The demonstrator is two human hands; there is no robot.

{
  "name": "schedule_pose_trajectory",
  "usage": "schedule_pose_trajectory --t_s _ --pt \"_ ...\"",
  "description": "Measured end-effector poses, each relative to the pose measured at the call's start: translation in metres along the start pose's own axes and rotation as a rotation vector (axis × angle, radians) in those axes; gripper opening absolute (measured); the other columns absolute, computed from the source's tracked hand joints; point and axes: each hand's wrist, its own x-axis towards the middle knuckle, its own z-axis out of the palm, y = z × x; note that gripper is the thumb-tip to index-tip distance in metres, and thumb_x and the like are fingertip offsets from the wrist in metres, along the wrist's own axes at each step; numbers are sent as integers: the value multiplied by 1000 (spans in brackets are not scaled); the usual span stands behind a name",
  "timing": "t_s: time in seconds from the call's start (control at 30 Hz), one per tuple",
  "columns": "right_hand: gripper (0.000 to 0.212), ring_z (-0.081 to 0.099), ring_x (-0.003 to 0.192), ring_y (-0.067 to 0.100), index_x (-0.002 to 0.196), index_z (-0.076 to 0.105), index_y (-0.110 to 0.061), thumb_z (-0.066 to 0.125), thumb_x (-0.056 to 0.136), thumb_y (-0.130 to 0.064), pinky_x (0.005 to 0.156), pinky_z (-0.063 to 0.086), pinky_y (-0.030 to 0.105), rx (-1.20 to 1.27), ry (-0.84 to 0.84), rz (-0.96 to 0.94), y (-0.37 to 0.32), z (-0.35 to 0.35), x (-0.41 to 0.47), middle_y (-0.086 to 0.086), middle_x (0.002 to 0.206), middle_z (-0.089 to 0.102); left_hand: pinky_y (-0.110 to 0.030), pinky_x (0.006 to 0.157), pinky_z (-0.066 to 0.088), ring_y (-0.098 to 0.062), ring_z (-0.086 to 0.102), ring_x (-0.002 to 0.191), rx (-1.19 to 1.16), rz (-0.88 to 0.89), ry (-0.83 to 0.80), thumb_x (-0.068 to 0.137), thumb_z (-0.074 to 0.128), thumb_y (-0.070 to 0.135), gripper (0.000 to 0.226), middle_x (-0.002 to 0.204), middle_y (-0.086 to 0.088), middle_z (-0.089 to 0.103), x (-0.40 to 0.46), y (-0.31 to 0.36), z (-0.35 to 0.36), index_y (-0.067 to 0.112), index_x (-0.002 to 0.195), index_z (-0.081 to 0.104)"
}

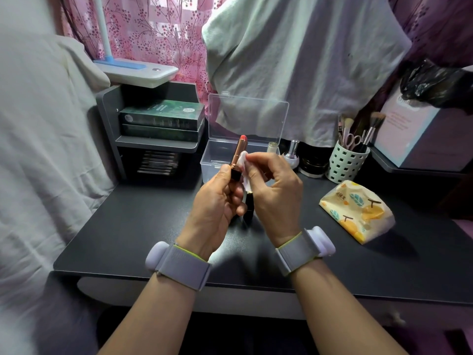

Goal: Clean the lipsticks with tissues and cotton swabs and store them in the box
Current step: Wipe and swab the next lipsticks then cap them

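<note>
Lipstick (239, 152), a rose-gold metal tube with a black base and a coral-red bullet twisted up, stands nearly upright above the dark grey desk (133, 226), in front of the box. We see the left hand (217, 203) curled round its black base, thumb up along the side. The right hand (273, 185) pinches a small folded white tissue (243, 162) between thumb and fingertips and presses it against the metal tube just below the bullet. Lower in the same grasp we note a black, gold-edged piece (249, 201) (possibly the cap; we cannot tell which hand carries it). Behind the hands the clear plastic storage box (217, 160) rests on the desk, its hinged lid (247, 116) raised upright. To the right lies a soft tissue pack printed with orange and teal leaves (357, 211), well apart from the hands. Near the box stand a small nail-polish bottle (293, 153) and a white perforated cup holding makeup brushes (346, 162). Both wrists wear grey fabric bands (184, 267).
</note>
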Motion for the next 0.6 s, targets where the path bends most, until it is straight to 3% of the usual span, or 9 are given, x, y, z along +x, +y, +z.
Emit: schedule_pose_trajectory --t_s 0.27,0.43,0.6 --pt "9 64 87 15 99 77 -15 72 92 -13 81 51 27 -65 -50 -139 -4 -2 -2 -2 91 67 -21 44 32 -10 33 53 96 28 19 107 39 31 30 62 0 37 3 -4 -2 16 88 55" --pt "7 63 84 11 98 76 -18 72 92 -15 79 51 26 -70 1 -76 -2 3 2 -5 90 67 -21 44 31 -6 34 48 111 40 23 108 39 28 30 55 6 42 5 -3 0 17 84 55" --pt "6 65 83 10 96 76 -18 71 92 -20 79 53 32 -27 27 30 6 2 2 -5 89 68 -20 43 36 -7 44 52 141 44 35 107 43 30 28 63 0 50 5 -7 -3 12 93 60"
